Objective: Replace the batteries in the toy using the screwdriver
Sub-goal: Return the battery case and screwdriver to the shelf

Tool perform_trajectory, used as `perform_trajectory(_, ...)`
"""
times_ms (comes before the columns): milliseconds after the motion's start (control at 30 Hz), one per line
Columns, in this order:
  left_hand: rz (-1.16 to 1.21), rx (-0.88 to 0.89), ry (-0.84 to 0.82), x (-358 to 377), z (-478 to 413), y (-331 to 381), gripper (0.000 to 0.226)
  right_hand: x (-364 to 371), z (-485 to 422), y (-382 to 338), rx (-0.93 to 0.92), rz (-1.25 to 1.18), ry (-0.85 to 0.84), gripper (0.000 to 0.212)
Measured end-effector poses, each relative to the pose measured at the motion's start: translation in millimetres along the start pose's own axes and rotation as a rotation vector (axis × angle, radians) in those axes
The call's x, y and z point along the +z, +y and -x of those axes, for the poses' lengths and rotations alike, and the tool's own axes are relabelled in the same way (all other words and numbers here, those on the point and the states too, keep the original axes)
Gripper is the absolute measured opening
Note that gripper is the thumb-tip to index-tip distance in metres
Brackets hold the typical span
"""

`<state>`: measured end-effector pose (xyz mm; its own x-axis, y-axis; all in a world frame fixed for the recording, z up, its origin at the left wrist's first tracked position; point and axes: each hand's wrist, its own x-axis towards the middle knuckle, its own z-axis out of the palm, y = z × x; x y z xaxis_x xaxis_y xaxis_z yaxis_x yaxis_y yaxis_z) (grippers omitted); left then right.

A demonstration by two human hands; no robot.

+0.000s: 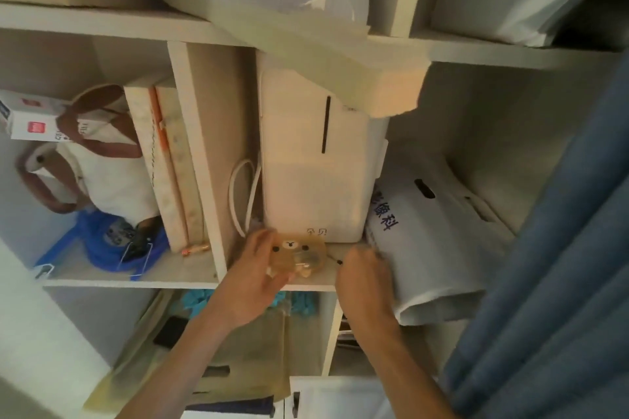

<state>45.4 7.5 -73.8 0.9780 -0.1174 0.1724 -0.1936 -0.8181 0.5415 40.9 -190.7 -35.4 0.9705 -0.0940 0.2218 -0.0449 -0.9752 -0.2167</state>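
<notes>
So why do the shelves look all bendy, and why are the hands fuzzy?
In the head view, the wide-angle lens curves the shelf edge and tilts the dividers; the left hand, the bear toy it holds and the right hand are smeared, likely by motion; the light is dim and warm, with the blue curtain soft at the edge.

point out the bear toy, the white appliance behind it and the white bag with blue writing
bear toy (295,257), head view, on its translucent body below the face
white appliance (311,160), head view, on its front panel
white bag (439,241), head view, on its flat top face
</notes>
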Motion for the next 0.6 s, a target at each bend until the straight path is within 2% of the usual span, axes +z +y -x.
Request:
perform_trajectory(67, -0.007, 0.005, 0.029, 6, 1, -3, 0.08, 2, 0, -2, -0.001, -0.019, -0.017, 0.005)
perform_trajectory(233, -0.039, 0.036, 0.042, 15, -2, -11, 0.08, 5, 0, -2, -0.015, -0.049, -0.007, 0.016)
perform_trajectory(333, -0.119, 0.032, 0.097, 12, 3, -7, 0.078, 7, 2, 0, -0.022, -0.086, 0.053, 0.017)
perform_trajectory(400, -0.209, 0.069, 0.161, 10, 9, -2, 0.074, 9, 7, 1, -0.064, -0.099, 0.069, 0.026)
perform_trajectory(467, -0.27, 0.125, 0.207, 8, 17, 2, 0.069, 7, 15, 4, -0.074, -0.162, 0.082, 0.032)
perform_trajectory(600, -0.221, 0.209, 0.22, -6, 41, 11, 0.065, -4, 45, 10, -0.101, -0.328, 0.059, 0.03)
